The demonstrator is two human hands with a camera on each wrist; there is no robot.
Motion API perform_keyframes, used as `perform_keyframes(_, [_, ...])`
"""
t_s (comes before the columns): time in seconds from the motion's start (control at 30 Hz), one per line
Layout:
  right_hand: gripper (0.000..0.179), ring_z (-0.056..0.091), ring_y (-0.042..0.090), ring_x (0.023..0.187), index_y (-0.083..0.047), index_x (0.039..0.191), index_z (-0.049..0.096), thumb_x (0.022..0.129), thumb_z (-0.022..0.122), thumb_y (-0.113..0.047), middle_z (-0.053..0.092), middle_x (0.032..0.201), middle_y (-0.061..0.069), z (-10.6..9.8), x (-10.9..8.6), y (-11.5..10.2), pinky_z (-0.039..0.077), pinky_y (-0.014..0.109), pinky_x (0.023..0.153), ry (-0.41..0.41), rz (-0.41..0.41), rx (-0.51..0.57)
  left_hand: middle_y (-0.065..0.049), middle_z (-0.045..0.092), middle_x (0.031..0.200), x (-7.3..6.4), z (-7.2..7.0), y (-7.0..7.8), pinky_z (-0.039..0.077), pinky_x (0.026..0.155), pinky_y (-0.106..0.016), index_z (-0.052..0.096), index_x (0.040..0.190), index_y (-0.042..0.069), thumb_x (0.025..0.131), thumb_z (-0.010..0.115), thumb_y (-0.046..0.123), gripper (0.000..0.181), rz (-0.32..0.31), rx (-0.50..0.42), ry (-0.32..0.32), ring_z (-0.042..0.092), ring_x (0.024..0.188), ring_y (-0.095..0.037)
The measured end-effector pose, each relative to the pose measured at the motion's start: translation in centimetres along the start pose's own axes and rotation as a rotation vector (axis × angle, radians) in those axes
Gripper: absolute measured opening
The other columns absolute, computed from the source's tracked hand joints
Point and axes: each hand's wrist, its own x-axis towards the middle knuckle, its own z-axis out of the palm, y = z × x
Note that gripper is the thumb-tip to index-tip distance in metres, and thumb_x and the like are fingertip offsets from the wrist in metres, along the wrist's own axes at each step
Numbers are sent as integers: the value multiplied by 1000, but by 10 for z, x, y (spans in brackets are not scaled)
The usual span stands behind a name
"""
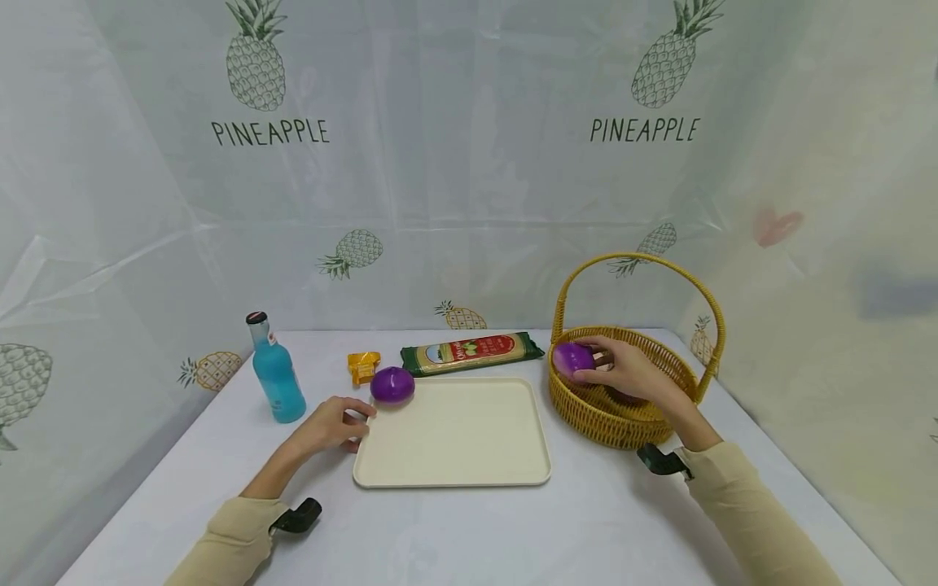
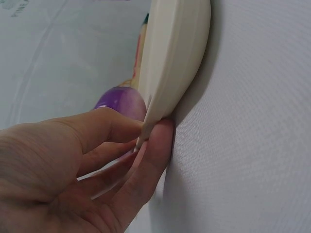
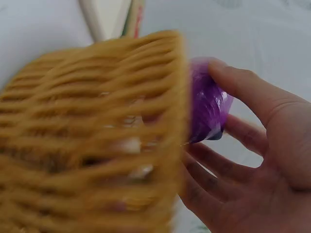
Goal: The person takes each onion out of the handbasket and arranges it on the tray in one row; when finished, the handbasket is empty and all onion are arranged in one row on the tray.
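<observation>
My left hand pinches the left rim of a cream rectangular tray, the thumb on one side and a finger under it in the left wrist view. A glossy purple rounded thing sits at the tray's back left corner, just beyond that hand. On the right, my right hand grips a second purple rounded thing, paler at one end, between thumb and fingers. It is at the left rim of a yellow wicker basket with a tall handle. The basket's contents are mostly hidden by my hand and the weave.
A blue bottle with a black cap stands at the left. Behind the tray lie a small orange packet and a long green and red packet. A pineapple-print curtain hangs behind the white table.
</observation>
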Motion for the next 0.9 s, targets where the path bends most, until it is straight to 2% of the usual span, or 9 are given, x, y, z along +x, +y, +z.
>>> perform_keyframes(0.17, [66, 64, 36, 112, -11, 140, 52, 83, 77, -36, 62, 130, 17, 0, 14, -22, 57, 49, 91, 5, -33, 5, -12, 69, 95, 2, -1, 1, 61, 61, -30, 66, 117, -1, 83, 68, 1, 33, 10, 5, 3, 63, 69, -16])
perform_keyframes(0.4, [67, 64, 32, 108, -11, 141, 51, 84, 76, -36, 63, 126, 16, 17, 34, -47, 59, 40, 85, -13, -34, 9, -13, 69, 99, 2, -2, 1, 61, 62, -31, 66, 117, -2, 84, 68, 1, 33, 27, 14, 1, 62, 69, -17])
perform_keyframes(0.53, [64, 64, 29, 108, -10, 140, 52, 85, 76, -32, 62, 126, 14, 33, 47, -58, 58, 41, 87, -43, -66, 40, -12, 68, 98, 2, -1, 0, 62, 62, -31, 66, 117, -1, 85, 68, 1, 33, 20, 11, 0, 62, 70, -16])
perform_keyframes(0.7, [62, 65, 27, 107, -8, 137, 55, 83, 78, -27, 63, 125, 13, 59, 66, -72, 57, 43, 90, -78, -161, 57, -12, 68, 97, 2, -1, 0, 62, 62, -31, 66, 117, -1, 84, 68, 1, 33, 16, 3, 3, 62, 69, -17])
perform_keyframes(0.8, [60, 65, 27, 107, -7, 136, 55, 83, 78, -24, 63, 125, 13, 77, 77, -80, 58, 42, 91, -115, -205, 66, -12, 68, 96, 1, -1, -1, 62, 62, -31, 66, 117, -1, 84, 68, 2, 33, 21, 1, 1, 62, 68, -16])
perform_keyframes(0.9, [58, 65, 25, 108, -7, 135, 56, 83, 78, -23, 63, 127, 12, 94, 85, -88, 58, 38, 92, -154, -214, 48, -12, 68, 95, 0, 0, -1, 62, 62, -32, 66, 117, -2, 84, 67, 1, 32, 26, -9, -2, 62, 68, -16])
